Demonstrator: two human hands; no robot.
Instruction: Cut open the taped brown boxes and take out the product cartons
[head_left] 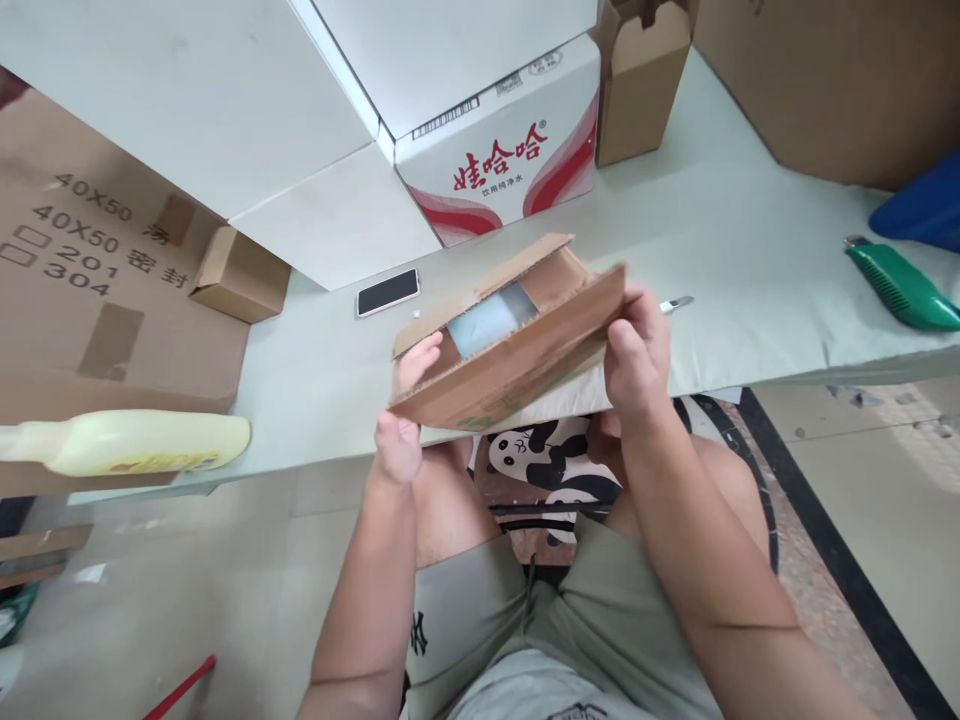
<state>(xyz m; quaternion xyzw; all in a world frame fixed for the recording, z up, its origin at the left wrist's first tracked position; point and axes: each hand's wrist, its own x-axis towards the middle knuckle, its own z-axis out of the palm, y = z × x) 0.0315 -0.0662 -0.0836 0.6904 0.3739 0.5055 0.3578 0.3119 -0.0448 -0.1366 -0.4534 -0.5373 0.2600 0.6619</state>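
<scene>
I hold a small flat brown cardboard box (pixel 517 350) above the front edge of the pale table (pixel 750 260), tilted, with its top flaps partly open. A pale grey-blue item (pixel 491 320) shows inside the opening. My left hand (pixel 405 410) grips the box's left end, fingers curled over the rim and thumb below. At the box's right end, my right hand (pixel 637 355) closes on the corner.
A black phone (pixel 388 292) lies on the table behind the box. A white printed carton (pixel 499 150), small brown boxes (pixel 238 273) (pixel 641 75), a pale yellow bottle (pixel 127 443), a green utility knife (pixel 904 290) and a small blade (pixel 677 303) are around.
</scene>
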